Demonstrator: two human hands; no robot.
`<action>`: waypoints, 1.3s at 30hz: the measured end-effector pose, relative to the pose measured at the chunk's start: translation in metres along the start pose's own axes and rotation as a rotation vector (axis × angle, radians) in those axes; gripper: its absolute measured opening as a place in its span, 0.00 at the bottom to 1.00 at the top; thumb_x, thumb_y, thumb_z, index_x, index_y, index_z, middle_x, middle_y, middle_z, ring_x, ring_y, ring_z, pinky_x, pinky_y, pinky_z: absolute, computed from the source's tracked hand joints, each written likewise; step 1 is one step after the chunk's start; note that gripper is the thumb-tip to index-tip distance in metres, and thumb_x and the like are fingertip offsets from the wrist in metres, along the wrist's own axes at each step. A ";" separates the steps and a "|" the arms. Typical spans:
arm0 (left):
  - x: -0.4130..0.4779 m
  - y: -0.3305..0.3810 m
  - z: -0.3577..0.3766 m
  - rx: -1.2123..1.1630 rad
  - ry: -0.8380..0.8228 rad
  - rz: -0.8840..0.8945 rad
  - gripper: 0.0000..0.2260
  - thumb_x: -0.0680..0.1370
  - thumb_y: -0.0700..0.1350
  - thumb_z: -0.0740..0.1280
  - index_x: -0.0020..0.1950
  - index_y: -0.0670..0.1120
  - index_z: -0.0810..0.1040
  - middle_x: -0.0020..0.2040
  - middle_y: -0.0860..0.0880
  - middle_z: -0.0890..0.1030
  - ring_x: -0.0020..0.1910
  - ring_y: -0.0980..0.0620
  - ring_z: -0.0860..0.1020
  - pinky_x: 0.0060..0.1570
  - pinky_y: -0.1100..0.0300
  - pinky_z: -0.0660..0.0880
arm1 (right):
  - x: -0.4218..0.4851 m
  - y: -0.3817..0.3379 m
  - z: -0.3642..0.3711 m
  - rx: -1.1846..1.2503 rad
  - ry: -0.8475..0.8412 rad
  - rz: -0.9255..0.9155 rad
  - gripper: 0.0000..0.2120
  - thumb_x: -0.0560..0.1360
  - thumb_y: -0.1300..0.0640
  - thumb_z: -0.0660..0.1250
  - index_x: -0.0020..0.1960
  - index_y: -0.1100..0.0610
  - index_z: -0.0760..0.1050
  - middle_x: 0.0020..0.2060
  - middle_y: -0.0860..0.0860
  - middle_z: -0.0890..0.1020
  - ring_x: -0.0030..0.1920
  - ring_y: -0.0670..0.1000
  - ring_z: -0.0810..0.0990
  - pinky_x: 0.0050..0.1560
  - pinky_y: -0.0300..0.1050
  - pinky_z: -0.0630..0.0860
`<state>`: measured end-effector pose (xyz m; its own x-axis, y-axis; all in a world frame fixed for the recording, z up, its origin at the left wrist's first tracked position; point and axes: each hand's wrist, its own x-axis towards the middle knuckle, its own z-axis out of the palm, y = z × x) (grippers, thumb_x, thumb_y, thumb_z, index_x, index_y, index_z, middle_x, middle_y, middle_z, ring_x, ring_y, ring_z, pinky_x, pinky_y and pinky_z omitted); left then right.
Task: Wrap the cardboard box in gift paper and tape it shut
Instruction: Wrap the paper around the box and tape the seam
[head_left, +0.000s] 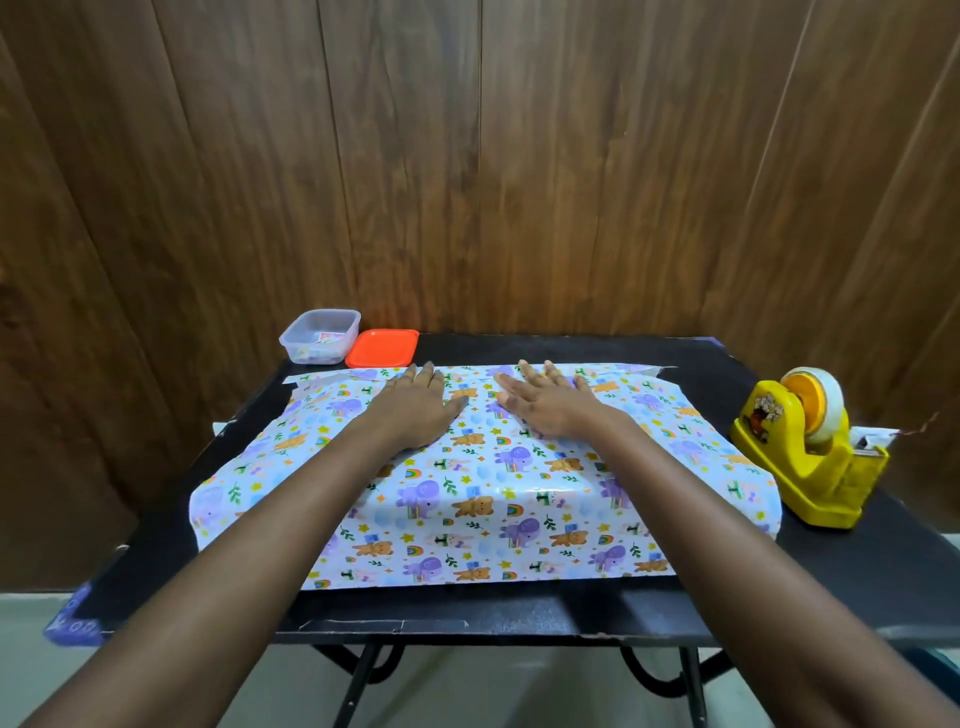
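No text, brand or number can be read anywhere. A sticker (764, 408) is seen on the side of the yellow tape dispenser (800, 467), but only what seems to be a cartoon figure can be made out. A printed slip (328, 338) inside the clear container (311, 325) is too blurred to be read. The gift paper (519, 540) is printed with pictures only.

place: home craft corner (likely) | cues: wood-panelled wall (467, 156), small table (519, 610), tape dispenser (805, 462)
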<state>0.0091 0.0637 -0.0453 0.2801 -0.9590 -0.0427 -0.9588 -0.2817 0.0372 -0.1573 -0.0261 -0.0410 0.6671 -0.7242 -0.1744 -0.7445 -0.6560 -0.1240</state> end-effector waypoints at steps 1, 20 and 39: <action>0.000 0.001 -0.002 -0.001 -0.019 -0.008 0.30 0.81 0.59 0.45 0.77 0.43 0.48 0.78 0.45 0.46 0.77 0.46 0.46 0.75 0.49 0.47 | 0.000 0.001 0.001 0.002 0.006 0.001 0.25 0.81 0.41 0.42 0.77 0.42 0.42 0.77 0.48 0.39 0.76 0.55 0.35 0.72 0.62 0.37; -0.006 0.022 -0.004 -0.058 -0.071 -0.004 0.24 0.82 0.56 0.43 0.77 0.52 0.42 0.78 0.52 0.40 0.76 0.42 0.40 0.72 0.41 0.41 | 0.000 0.000 -0.004 0.074 0.031 0.025 0.23 0.83 0.45 0.43 0.77 0.45 0.47 0.77 0.47 0.44 0.77 0.54 0.40 0.73 0.61 0.40; 0.005 0.061 -0.009 -0.057 0.001 -0.037 0.23 0.82 0.48 0.50 0.74 0.38 0.57 0.77 0.41 0.54 0.74 0.44 0.57 0.69 0.48 0.59 | 0.001 0.008 -0.006 0.246 0.091 0.023 0.21 0.84 0.53 0.46 0.76 0.51 0.57 0.77 0.47 0.53 0.77 0.52 0.48 0.74 0.59 0.45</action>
<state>-0.0475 0.0412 -0.0344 0.3153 -0.9480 -0.0437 -0.9436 -0.3180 0.0920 -0.1624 -0.0333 -0.0367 0.6408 -0.7621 -0.0931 -0.7359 -0.5752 -0.3571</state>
